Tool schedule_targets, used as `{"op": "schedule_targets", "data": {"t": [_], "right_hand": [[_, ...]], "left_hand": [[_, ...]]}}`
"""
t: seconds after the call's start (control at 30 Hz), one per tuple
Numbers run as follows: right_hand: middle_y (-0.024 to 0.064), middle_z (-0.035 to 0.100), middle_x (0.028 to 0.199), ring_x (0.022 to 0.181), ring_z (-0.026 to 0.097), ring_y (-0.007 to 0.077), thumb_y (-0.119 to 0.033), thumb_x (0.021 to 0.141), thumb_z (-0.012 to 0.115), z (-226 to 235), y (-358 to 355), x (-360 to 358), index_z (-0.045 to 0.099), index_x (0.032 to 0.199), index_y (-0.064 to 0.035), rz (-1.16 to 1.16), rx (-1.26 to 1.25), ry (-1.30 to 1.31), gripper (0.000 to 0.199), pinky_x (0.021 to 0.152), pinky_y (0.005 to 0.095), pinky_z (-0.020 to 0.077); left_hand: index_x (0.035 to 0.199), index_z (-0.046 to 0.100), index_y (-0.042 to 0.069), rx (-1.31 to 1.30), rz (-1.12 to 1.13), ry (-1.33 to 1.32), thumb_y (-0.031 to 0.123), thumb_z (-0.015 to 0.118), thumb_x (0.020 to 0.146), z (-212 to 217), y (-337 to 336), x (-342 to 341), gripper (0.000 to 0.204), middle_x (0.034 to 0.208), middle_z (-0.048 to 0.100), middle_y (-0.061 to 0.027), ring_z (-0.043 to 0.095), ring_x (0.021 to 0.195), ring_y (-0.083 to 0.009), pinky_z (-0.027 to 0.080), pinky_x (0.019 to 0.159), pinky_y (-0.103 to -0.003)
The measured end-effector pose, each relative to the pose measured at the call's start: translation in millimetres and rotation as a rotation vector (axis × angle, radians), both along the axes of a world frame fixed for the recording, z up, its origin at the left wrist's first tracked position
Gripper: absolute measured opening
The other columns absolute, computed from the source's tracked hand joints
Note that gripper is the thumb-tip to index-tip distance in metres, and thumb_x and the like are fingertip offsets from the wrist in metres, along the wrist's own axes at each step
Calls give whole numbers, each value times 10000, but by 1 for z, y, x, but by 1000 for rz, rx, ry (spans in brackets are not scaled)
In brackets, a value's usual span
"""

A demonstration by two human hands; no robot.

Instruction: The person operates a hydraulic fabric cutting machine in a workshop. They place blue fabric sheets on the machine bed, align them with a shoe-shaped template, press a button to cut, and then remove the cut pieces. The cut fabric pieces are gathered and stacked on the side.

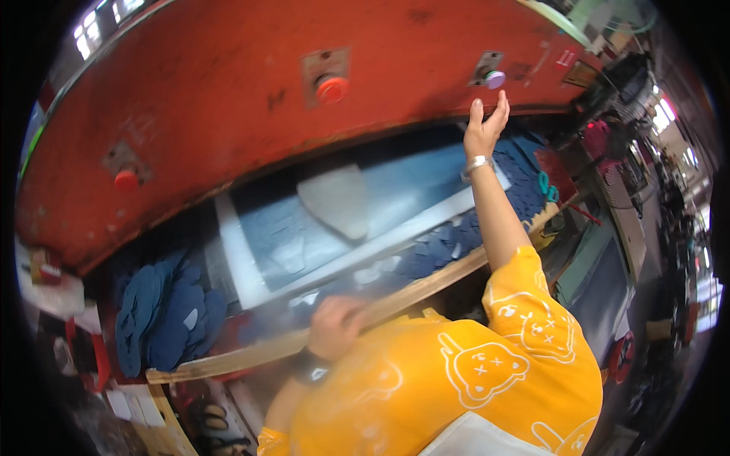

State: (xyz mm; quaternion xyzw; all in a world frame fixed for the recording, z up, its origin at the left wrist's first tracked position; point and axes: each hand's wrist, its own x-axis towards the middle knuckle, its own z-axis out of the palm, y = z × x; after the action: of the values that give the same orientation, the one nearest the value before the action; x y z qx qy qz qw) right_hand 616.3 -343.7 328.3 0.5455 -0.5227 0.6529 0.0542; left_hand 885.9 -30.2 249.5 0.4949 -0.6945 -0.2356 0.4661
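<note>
Red paint coats the scuffed panel (228, 114) above both hands, its top cut off by the view's edge. Motion blur smears the left hand (337, 327), so its fingers are hard to make out; I cannot tell whether it grips the pale wooden rail (426, 291) beside it. Beyond the left hand lies a smooth blue sheet (411, 194) with white borders, bearing a grey, flat piece (338, 201) shaped like a rounded triangle. Left of the left hand, curved dark-blue cut pieces (163, 319) sit heaped in layers. The right hand (485, 131) is empty, its digits parted; the fingertips reach just below the round lilac button (496, 80), though contact cannot be made out.
</note>
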Motion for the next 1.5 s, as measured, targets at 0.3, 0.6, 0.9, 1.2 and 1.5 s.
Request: {"op": "schedule_targets", "data": {"t": [0.3, 0.6, 0.9, 1.2, 1.5], "right_hand": [[290, 181, 1505, 1415, 183, 370, -394, 917, 557, 37, -92, -18, 138, 1452, 76, 96, -81, -193, 826, 1157, 404, 150], [145, 578, 1074, 986, 550, 309, -257, 764, 700, -38, 79, 8, 613, 1106, -85, 748, 633, 709, 393, 883, 394, 427], [141, 532, 1001, 966, 507, 336, -323, 680, 736, -42, 108, 29, 604, 960, -93, 742, 539, 934, 385, 825, 427, 416], [156, 527, 992, 945, 503, 338, -410, 643, 774, -39, 125, 32, 605, 979, -84, 687, 620, 1007, 498, 824, 427, 425], [234, 630, 1086, 1047, 588, 362, -519, 710, 730, 15, 95, 67, 529, 1257, -44, 849, 1019, 774, 752, 908, 398, 460]], "left_hand": [[765, 661, 37, -109, 188, -180, 90, 697, 769, -10, -83, 28, 64, 761, 624, -108, 598, 725, -299, 480, 661, -366], [724, 644, 44, -42, 339, -285, 163, 705, 777, 7, -123, 32, 144, 719, 560, -111, 564, 747, -307, 457, 683, -393], [696, 607, 23, -33, 395, -304, 159, 690, 788, 5, -122, 27, 184, 722, 543, -133, 539, 744, -329, 439, 684, -411], [676, 591, 8, -53, 430, -304, 171, 676, 803, -9, -115, 20, 224, 731, 545, -142, 538, 753, -334, 434, 694, -420], [619, 578, 49, 118, 366, -363, 236, 677, 789, -11, -39, -9, 272, 674, 519, -123, 545, 699, -331, 436, 612, -431]]}}
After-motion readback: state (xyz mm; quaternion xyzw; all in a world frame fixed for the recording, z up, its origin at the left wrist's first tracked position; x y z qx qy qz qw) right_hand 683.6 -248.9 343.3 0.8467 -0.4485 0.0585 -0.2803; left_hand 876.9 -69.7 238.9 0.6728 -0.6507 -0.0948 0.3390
